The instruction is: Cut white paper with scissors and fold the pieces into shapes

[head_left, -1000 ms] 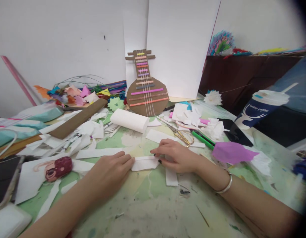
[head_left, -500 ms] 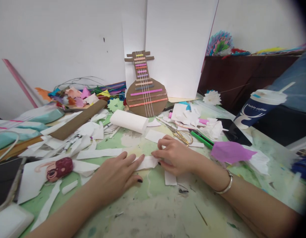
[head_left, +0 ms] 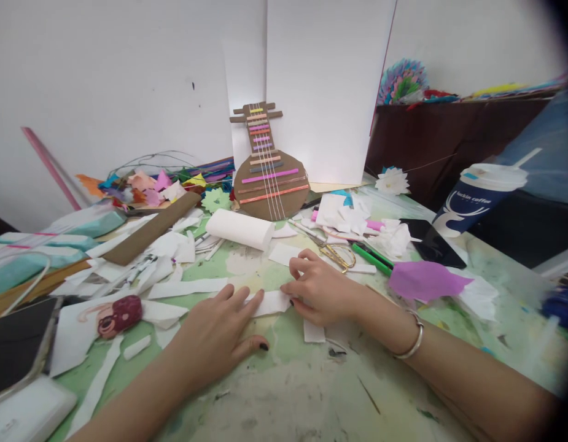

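Right hand: the fingers of the right hand (head_left: 327,291) are curled in close at the strip's right end, maybe to steady it; I cannot tell if they pinch it.
Left hand: the left hand (head_left: 214,325) is spread wide, fingertips on the other end, likely so it can't slide.
White strip: the white strip (head_left: 272,304) lies on the table (head_left: 284,399), between the hands.
Scissors: the gold scissors (head_left: 332,252) lie just past the right hand, easy to reach.
Toy lute: the cardboard lute (head_left: 293,190) leans back on a white board (head_left: 330,92), which seems to prop it up.
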A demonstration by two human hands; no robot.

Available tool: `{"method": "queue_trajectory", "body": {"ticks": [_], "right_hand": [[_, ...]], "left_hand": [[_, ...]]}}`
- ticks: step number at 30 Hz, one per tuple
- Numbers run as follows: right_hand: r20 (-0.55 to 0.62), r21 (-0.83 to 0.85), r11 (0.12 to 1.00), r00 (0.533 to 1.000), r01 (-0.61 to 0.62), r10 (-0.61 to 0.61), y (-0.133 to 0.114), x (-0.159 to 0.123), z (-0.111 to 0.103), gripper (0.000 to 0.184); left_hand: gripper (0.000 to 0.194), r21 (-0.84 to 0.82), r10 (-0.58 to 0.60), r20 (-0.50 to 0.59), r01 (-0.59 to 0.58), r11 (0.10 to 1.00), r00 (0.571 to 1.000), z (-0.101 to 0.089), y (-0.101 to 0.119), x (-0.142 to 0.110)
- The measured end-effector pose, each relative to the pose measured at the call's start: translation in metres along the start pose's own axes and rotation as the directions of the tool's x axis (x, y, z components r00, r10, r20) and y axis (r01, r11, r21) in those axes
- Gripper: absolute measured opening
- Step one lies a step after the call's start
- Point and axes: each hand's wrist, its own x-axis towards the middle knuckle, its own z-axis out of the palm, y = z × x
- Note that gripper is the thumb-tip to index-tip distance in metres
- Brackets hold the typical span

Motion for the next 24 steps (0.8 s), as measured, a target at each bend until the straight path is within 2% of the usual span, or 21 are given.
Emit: {"method": "queue_trajectory", "body": {"ticks": [5,8,13,16,18,20,24], "right_hand": [[-0.002,-0.018,1.000,1.000,-0.004,0.004,0.000,0.000,0.001,0.015],[-0.029,0.000,0.999,0.998,-0.053,0.053,0.001,0.000,0.005,0.018],[-0.099,0.140,0.970,0.972,-0.198,0.213,0.003,0.000,0.016,0.012],[-0.113,0.190,0.962,0.969,-0.194,0.218,0.003,0.000,0.021,0.010],[-0.108,0.185,0.968,0.975,-0.170,0.192,0.002,-0.001,0.021,0.008],[-0.084,0.182,0.971,0.981,-0.156,0.173,0.000,-0.002,0.018,0.015],[0.008,0.211,0.965,0.987,-0.158,0.160,-0.004,-0.005,0.006,0.015]], "left_hand": [[0.056,-0.067,-0.032,-0.030,0.030,0.997,0.999,0.001,-0.001,-0.008],[0.050,-0.107,-0.032,-0.070,0.025,0.994,0.997,0.004,-0.006,-0.011],[0.033,-0.150,0.035,-0.183,-0.064,0.987,0.983,0.016,-0.022,-0.010],[0.028,-0.173,0.006,-0.230,-0.047,0.984,0.973,0.020,-0.028,-0.008],[0.023,-0.191,-0.005,-0.213,-0.037,0.981,0.977,0.019,-0.030,-0.007],[0.022,-0.208,0.022,-0.179,-0.060,0.976,0.984,0.015,-0.031,-0.006],[0.019,-0.247,0.079,-0.147,-0.114,0.962,0.986,0.009,-0.034,-0.006]]}}
